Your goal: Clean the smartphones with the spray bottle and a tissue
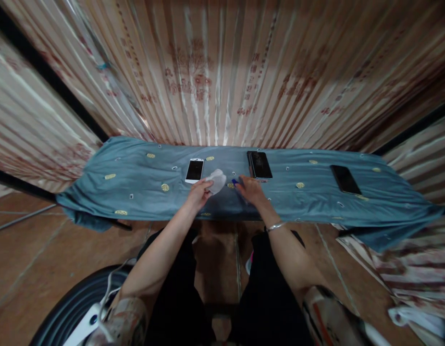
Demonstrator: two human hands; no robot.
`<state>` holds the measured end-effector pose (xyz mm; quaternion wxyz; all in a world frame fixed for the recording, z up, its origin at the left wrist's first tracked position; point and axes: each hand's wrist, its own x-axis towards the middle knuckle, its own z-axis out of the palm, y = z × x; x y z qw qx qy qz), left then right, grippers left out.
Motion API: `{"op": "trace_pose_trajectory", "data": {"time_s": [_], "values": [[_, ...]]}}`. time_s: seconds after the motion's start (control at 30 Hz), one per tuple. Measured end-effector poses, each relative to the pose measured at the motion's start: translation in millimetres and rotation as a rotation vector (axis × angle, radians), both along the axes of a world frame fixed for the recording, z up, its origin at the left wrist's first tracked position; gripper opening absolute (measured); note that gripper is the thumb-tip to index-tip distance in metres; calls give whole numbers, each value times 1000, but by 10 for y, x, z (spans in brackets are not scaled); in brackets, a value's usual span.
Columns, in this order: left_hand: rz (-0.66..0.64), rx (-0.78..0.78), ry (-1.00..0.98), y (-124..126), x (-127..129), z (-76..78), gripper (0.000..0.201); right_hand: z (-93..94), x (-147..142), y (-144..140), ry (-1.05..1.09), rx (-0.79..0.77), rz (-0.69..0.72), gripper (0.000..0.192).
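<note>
Hands point(252, 190) flank white cloth point(218, 181), left point(198, 193) gripping it

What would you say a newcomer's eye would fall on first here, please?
Probably the white cloth or tissue in the left hand, above the middle of the blue cover. After that, perhaps the white-framed phone just beyond that hand, then the lone dark phone toward the cover's right end.

On my feed: a pale, crumpled cloth point(217, 181) and a small blue object point(235, 182).
I see the cloth bunched up, the blue piece near its right, too small to identify.
</note>
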<state>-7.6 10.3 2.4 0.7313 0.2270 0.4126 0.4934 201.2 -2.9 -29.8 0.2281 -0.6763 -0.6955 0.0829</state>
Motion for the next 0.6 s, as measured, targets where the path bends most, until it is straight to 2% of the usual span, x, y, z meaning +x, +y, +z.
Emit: {"op": "trace_pose_trajectory", "data": {"time_s": [0.13, 0.2, 0.3, 0.37, 0.43, 0.5, 0.57, 0.6], "values": [[25, 20, 29, 13, -145, 93, 23, -66, -134, -7, -229, -89, -35, 34], [27, 23, 36, -31, -210, 93, 25, -86, -169, -1, -254, -93, -27, 29], [42, -25, 37, -143, -278, -5, 27, -92, -185, 11, -184, -75, -59, 21], [63, -64, 37, -217, -290, -115, 23, -75, -199, 8, -35, -56, -90, 20], [88, -83, 45, -272, -267, -221, 21, -36, -241, -17, 223, -47, -70, 21], [87, -77, 62, -299, -215, -290, 19, 23, -317, -71, 578, -62, 15, 30], [77, -51, 52, -302, -152, -308, 17, 93, -413, -146, 939, -153, 134, 44], [81, -39, 43, -299, -124, -301, 17, 130, -460, -185, 1054, -199, 173, 48]]}}
